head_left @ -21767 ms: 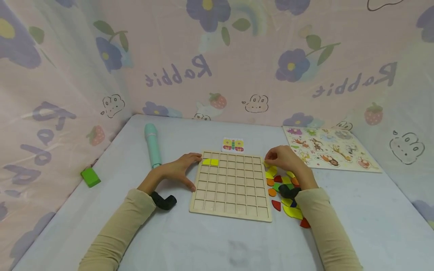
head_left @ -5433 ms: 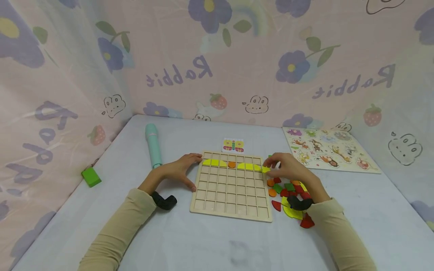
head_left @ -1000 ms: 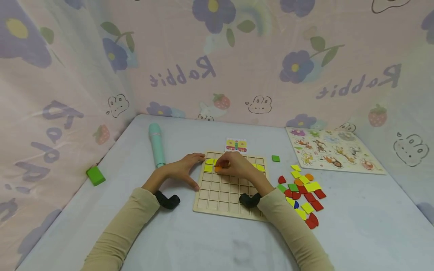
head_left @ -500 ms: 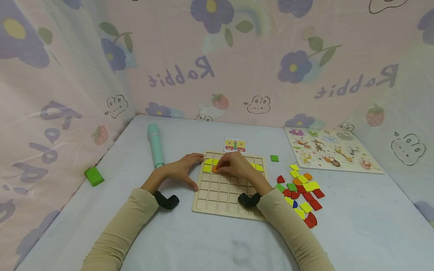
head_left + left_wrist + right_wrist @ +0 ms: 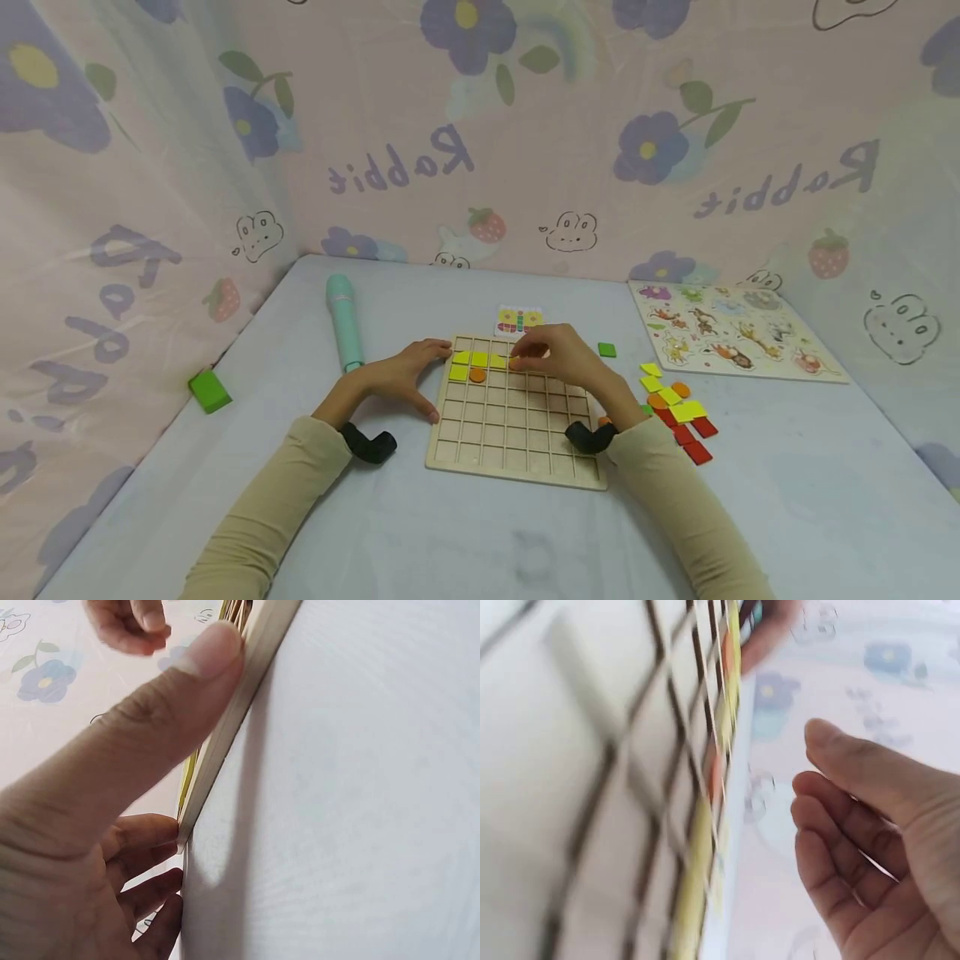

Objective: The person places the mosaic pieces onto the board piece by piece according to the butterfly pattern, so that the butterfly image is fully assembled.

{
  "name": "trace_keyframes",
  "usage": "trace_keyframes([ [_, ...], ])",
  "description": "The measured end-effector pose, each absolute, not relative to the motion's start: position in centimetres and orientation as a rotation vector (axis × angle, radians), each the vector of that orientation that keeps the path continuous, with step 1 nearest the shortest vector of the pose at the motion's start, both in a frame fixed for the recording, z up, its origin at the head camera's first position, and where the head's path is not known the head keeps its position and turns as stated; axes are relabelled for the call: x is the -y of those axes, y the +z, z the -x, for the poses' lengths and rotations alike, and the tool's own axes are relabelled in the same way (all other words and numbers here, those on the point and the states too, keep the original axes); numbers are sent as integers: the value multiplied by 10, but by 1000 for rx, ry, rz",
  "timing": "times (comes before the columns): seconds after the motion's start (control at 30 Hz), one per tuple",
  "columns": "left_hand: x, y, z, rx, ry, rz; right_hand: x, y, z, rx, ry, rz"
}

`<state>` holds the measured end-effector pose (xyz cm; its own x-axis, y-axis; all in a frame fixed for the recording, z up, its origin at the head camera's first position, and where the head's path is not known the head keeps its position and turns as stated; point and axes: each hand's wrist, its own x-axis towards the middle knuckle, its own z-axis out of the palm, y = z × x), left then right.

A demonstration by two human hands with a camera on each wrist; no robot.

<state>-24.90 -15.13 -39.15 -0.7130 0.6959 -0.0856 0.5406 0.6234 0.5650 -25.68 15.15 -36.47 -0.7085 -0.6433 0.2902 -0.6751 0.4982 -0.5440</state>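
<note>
My left hand (image 5: pixel 397 375) rests at the left edge of a wooden grid board (image 5: pixel 495 433), thumb and fingers spread along it. In the left wrist view the thumb and fingertips touch the board's side (image 5: pixel 217 750). My right hand (image 5: pixel 558 354) is over the board's upper part. The right wrist view shows its thumb and loosely bent fingers apart, nothing between them. Yellow tiles (image 5: pixel 479 359) sit in the second row of cells, their right end hidden behind the right hand. Below them are a yellow square (image 5: pixel 458 373) and, beside it, an orange disc (image 5: pixel 477 376).
A butterfly pattern card (image 5: pixel 519 318) lies behind the board. Loose red, yellow and orange tiles (image 5: pixel 687 411) are to the right, partly covered by the right arm, with a green square (image 5: pixel 607 350) apart. An animal puzzle (image 5: pixel 731 333), teal microphone-shaped toy (image 5: pixel 344 321) and green block (image 5: pixel 209 390) lie around.
The right hand has let go of the orange disc, leaving it in its cell, and moved right. Since the oldest frame the yellow row has grown. The left hand has stayed at the board's edge.
</note>
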Motion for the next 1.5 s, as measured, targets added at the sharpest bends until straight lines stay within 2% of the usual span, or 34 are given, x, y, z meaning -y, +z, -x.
trace_keyframes([
  [0.37,156,-391,247,-2564,722,-990,-264,-365,238,2859,815,-750],
  [0.6,157,-390,247,-2566,733,-1002,-304,-374,232,2990,761,-510],
  [1.07,155,-392,248,-2553,743,-1012,-316,-377,232,3125,709,-365],
  [1.3,153,-392,249,-2554,749,-1018,-312,-375,233,3090,712,-425],
  [1.5,152,-393,250,-2543,753,-1016,-285,-368,235,2989,797,-533],
])
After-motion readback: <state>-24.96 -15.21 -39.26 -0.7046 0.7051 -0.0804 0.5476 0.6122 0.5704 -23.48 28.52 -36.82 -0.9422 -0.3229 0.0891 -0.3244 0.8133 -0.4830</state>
